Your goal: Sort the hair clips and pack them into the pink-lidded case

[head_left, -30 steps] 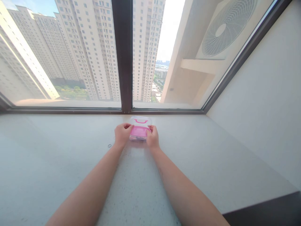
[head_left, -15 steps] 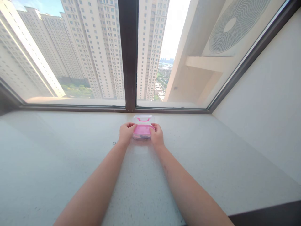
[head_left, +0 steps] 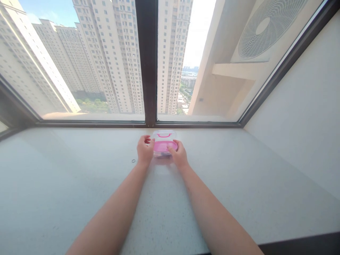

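A small clear plastic box (head_left: 162, 155) stands on the pale speckled sill, dark items dimly visible inside. Over it lies a pink tray (head_left: 160, 146), and the clear lid (head_left: 164, 135) with its pink handle is raised behind, toward the window. At the left side of the box is my left hand (head_left: 145, 149), its fingers apart and curved, with nothing held between them. My right hand (head_left: 180, 153) grips the right end of the pink tray, thumb on top and fingers round the edge.
A small dark ring (head_left: 133, 160) lies on the sill (head_left: 106, 170) to the left of my left hand. Behind the box runs the brown window frame (head_left: 151, 71). A white wall (head_left: 305, 117) rises at the right.
My left hand has loosened from the tray's left end and its fingers have spread. My right thumb has shifted a little inward over the tray. The view has shifted slightly.
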`<state>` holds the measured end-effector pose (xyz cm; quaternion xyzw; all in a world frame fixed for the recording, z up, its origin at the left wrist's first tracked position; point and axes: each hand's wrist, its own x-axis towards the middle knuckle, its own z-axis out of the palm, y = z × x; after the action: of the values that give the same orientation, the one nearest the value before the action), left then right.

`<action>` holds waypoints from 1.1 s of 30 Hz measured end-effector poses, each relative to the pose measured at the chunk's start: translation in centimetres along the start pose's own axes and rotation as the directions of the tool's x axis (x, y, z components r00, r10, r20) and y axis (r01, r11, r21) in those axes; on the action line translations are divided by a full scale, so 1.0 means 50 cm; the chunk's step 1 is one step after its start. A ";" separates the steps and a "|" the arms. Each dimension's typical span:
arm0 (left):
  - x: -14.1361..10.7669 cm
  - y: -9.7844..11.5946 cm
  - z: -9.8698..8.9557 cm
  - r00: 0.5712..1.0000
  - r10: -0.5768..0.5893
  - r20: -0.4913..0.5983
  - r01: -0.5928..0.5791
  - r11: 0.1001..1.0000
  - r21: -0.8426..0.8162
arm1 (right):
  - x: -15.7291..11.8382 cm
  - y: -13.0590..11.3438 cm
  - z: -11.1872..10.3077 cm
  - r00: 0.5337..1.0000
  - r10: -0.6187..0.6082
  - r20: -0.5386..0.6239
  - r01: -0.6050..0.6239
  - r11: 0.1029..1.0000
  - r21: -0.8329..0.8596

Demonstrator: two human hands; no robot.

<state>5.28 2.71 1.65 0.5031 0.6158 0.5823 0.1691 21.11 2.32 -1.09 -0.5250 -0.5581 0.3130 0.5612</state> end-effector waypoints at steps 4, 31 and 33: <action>0.036 0.003 -0.050 0.998 0.012 -0.063 -0.008 0.998 0.061 | -0.005 -0.004 0.005 1.000 0.001 -0.012 -0.001 1.000 0.009; 0.023 -0.078 -0.232 0.799 0.018 0.601 -0.304 0.874 0.378 | -0.119 -0.065 0.126 0.782 -0.261 0.566 0.545 0.727 -0.418; 0.020 -0.076 -0.231 0.796 0.032 0.604 -0.318 0.871 0.374 | -0.117 -0.062 0.126 0.797 -0.256 0.547 0.522 0.747 -0.411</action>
<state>-5.92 -2.08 1.72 0.7377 0.6029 0.2525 0.1688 13.29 -2.43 -1.02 -0.4402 -0.8383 0.1281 0.2951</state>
